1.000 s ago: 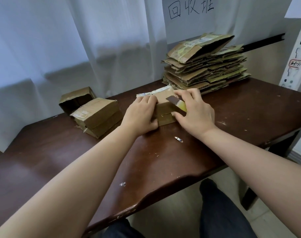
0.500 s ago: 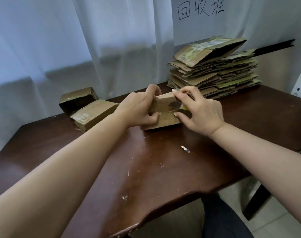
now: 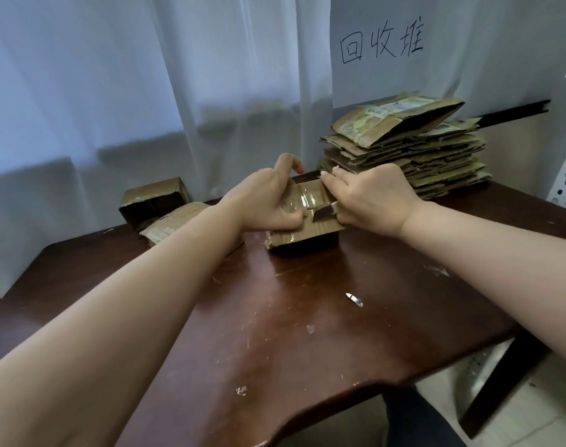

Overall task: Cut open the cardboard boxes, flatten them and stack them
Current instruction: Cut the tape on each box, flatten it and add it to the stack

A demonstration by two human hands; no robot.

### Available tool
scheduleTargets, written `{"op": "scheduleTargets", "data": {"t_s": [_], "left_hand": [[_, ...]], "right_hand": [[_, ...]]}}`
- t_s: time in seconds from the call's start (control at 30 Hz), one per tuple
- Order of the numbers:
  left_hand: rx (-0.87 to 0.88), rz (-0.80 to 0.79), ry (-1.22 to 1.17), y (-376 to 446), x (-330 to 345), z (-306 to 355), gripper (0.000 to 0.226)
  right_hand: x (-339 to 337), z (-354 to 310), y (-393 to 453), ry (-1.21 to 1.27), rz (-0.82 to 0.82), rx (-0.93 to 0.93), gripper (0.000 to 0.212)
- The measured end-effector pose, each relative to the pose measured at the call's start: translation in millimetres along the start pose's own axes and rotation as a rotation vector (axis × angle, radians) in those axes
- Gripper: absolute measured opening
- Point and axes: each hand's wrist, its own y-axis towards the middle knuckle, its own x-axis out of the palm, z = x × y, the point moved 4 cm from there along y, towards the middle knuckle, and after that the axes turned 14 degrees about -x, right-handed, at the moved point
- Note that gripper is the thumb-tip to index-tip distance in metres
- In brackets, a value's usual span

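Left hand [image 3: 268, 201] grips the left end of the cardboard box [image 3: 307, 221], fingers curled over its far edge, thumb on the near face. Right hand [image 3: 372, 198] grips the right end of the same box, fingers curled over the top, and pinches a small knife [image 3: 323, 211] against the taped top; the blade tip points left toward the left grip, between the two thumbs. Both grips are clamped on the box, so neither hand is loose. Shiny tape runs across the box top between the grips. The box sits on the worktop [image 3: 307, 317], tilted slightly, its near bottom edge ragged.

Behind the right grip, close: a stack of flattened boxes [image 3: 404, 150], top one partly sprung open. Left of the left grip, partly hidden by the forearm: a flat-lying box [image 3: 169, 224], and behind it an open box [image 3: 152, 201] on its side. Nearer the person than the grips, well apart from the box: a snapped blade piece [image 3: 354, 300] on the worktop, plus small scraps of tape. Behind everything, a white curtain [image 3: 146, 91] and a paper sign [image 3: 381, 46] with handwritten characters above the stack.
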Motion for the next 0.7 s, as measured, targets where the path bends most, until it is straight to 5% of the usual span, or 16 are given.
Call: {"op": "scheduleTargets", "data": {"t_s": [0.27,0.5,0.6,0.7], "left_hand": [[-0.037,0.128,0.027,-22.6,4.5,-11.0,0.07],[0.008,0.17,0.137,-36.6,5.3,-7.4,0.045],[-0.02,0.156,0.044,-44.7,9.0,-5.7,0.02],[-0.155,0.15,-0.194,-45.4,14.0,-11.7,0.026]], "right_hand": [[-4.9,-1.4,-4.6,0.152,0.081,0.001,0.048],[-17.0,-10.7,-9.3,0.247,0.195,0.011,0.043],[-8.9,-9.7,-27.0,0.365,0.211,0.153,0.043],[2.4,3.4,-44.3,0.557,0.133,0.424,0.032]]}}
